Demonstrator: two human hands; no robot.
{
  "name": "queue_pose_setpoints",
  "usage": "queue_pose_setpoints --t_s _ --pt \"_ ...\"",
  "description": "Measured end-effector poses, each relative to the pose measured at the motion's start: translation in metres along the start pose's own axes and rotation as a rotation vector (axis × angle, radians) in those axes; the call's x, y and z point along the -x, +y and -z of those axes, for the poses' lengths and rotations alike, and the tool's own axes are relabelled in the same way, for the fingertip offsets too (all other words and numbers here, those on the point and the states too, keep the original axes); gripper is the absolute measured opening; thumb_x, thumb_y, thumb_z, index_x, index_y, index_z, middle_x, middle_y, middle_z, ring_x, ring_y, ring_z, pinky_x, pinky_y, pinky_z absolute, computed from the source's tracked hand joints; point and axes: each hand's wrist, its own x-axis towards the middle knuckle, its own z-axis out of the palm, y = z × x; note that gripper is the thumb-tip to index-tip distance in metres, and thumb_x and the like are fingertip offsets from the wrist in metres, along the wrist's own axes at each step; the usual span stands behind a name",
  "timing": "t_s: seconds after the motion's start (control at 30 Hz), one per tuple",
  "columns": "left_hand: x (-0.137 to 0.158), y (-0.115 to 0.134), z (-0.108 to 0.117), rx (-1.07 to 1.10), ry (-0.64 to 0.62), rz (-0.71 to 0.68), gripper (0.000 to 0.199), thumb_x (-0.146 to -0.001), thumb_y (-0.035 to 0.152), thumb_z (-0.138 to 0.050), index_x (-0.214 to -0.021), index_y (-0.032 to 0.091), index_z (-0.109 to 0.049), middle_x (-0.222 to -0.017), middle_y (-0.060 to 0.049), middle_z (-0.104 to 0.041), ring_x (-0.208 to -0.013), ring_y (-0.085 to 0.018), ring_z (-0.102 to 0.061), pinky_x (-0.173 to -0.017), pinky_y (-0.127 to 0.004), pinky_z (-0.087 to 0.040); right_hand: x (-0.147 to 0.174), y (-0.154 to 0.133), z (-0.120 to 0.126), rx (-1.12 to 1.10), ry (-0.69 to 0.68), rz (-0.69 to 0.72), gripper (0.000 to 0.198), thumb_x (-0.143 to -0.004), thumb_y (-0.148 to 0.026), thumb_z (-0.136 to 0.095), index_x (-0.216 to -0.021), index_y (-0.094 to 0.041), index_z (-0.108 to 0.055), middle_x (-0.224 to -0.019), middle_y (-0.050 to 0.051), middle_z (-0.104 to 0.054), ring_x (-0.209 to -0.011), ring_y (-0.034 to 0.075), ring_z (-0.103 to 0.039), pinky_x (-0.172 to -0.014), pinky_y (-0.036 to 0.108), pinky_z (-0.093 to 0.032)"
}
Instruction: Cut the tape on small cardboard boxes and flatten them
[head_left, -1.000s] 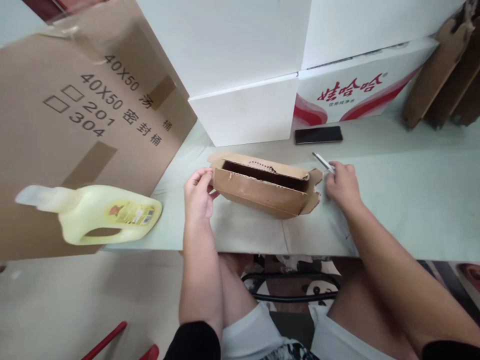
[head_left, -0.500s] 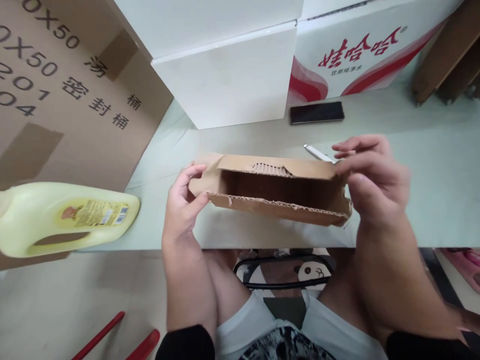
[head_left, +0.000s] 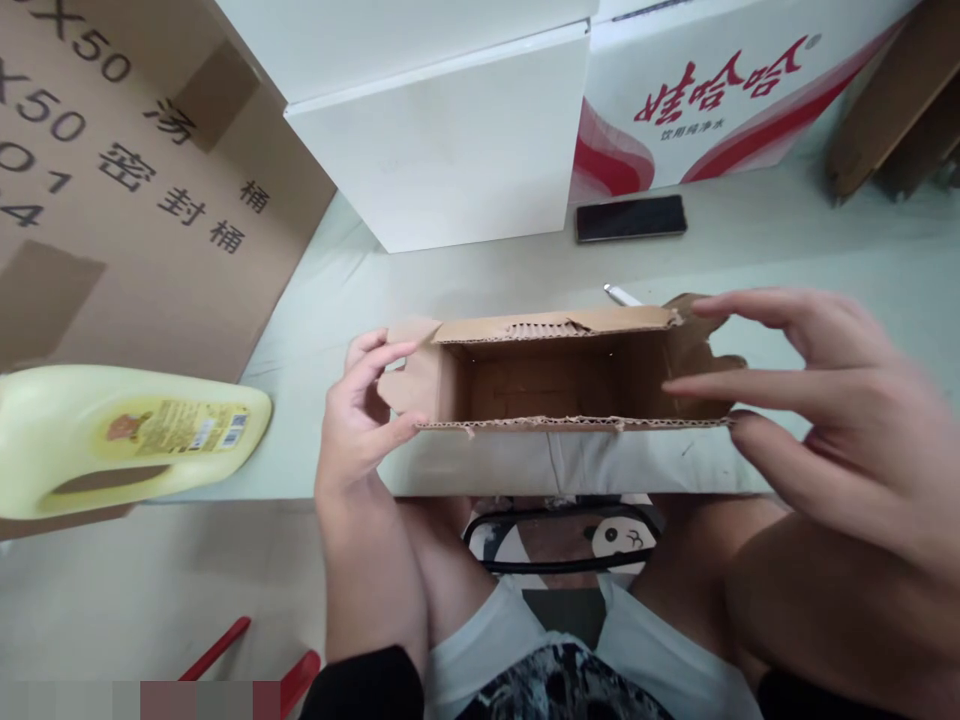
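Since half a second ago, the small cardboard box (head_left: 551, 385) has been turned so that more of its inside is shown, the right end flap (head_left: 705, 345) has been folded outward, and the right hand (head_left: 709, 370) has been spread wider.

In the head view, the box is held near the front edge of the table (head_left: 832, 280), mouth up, between both hands. Its left end is gripped by the left hand (head_left: 412, 385), thumb in front and fingers behind, around the left end flap (head_left: 431, 378). At the right end, the flap is met by parted fingertips; whether it is firmly grasped cannot be told. The step in hand is judged to be the spreading of the flaps. A steady hold on the left end and light pressure on the right flap are called for, since the long edges are ragged.

Counted are one small box, with two end flaps seen; one smartphone (head_left: 631, 219); one slim white tool (head_left: 620, 295), partly hidden behind the box; one pale yellow handled jug (head_left: 142, 425); one large printed carton (head_left: 172, 190); and one red-and-white Wahaha water carton (head_left: 697, 125). The plain white boxes (head_left: 450, 150) cannot be surely counted.
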Motion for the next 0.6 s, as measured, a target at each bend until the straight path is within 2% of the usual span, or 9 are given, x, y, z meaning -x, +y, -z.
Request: queue_pose_setpoints --t_s 0.17,0.23,0.3,0.37,0.43,0.5,0.6 --pt "0.003 0.005 0.002 0.012 -0.114 -0.070 0.064 -0.062 0.069 -0.087 -0.114 0.033 -0.078 -0.109 -0.008 -0.056 -0.105 -0.027 -0.055 -0.084 -0.039 -0.057 -0.004 -0.002 -0.007 -0.112 -0.010 -0.085 0.053 -0.092 -0.031 -0.047 -0.140 -0.044 -0.065 -0.125 0.005 -0.065 -0.114 0.033 -0.062 -0.096 0.059 -0.049" --pt "0.005 0.007 0.004 0.008 -0.177 -0.093 0.062 -0.064 0.067 -0.087 -0.116 0.034 -0.078 -0.110 -0.008 -0.054 -0.104 -0.026 -0.055 -0.084 -0.038 -0.057 -0.004 -0.003 -0.008 -0.163 -0.005 -0.099 0.053 -0.096 -0.035 -0.044 -0.145 -0.046 -0.059 -0.125 0.002 -0.070 -0.120 0.033 -0.062 -0.104 0.061 -0.044" --pt "0.006 0.009 0.005 0.024 -0.237 -0.113 0.059 -0.066 0.065 -0.087 -0.117 0.036 -0.078 -0.114 -0.008 -0.053 -0.108 -0.026 -0.056 -0.090 -0.040 -0.058 -0.005 -0.003 -0.010 -0.199 0.005 -0.087 0.053 -0.100 -0.036 -0.039 -0.149 -0.047 -0.055 -0.136 -0.003 -0.070 -0.134 0.034 -0.057 -0.115 0.064 -0.035" --pt "0.006 0.011 0.005 0.053 -0.280 -0.132 0.056 -0.069 0.063 -0.086 -0.119 0.039 -0.077 -0.117 -0.008 -0.053 -0.113 -0.026 -0.056 -0.097 -0.043 -0.056 -0.005 0.000 -0.012 -0.210 -0.001 -0.071 0.054 -0.101 -0.034 -0.038 -0.151 -0.047 -0.052 -0.149 -0.006 -0.063 -0.145 0.034 -0.049 -0.120 0.064 -0.030" --pt "0.007 0.012 0.004 0.067 -0.299 -0.143 0.055 -0.070 0.060 -0.087 -0.121 0.041 -0.075 -0.119 -0.008 -0.053 -0.116 -0.027 -0.056 -0.101 -0.044 -0.055 -0.005 0.003 -0.014 -0.206 -0.021 -0.053 0.057 -0.098 -0.030 -0.042 -0.152 -0.046 -0.051 -0.159 -0.007 -0.052 -0.147 0.035 -0.046 -0.119 0.065 -0.032" --pt "0.007 0.011 0.003 0.068 -0.295 -0.132 0.058 -0.069 0.059 -0.088 -0.122 0.041 -0.075 -0.119 -0.008 -0.053 -0.118 -0.027 -0.056 -0.103 -0.044 -0.054 -0.006 0.006 -0.016 -0.195 -0.020 -0.049 0.063 -0.093 -0.027 -0.046 -0.152 -0.045 -0.051 -0.165 -0.008 -0.043 -0.142 0.035 -0.048 -0.114 0.066 -0.037" --pt "0.009 0.009 0.002 0.070 -0.267 -0.113 0.068 -0.066 0.060 -0.090 -0.128 0.041 -0.071 -0.123 -0.008 -0.055 -0.115 -0.027 -0.058 -0.097 -0.042 -0.056 -0.007 0.009 -0.017 -0.170 -0.023 -0.015 0.070 -0.087 -0.024 -0.049 -0.154 -0.045 -0.049 -0.170 -0.007 -0.034 -0.122 0.034 -0.054 -0.100 0.062 -0.046"
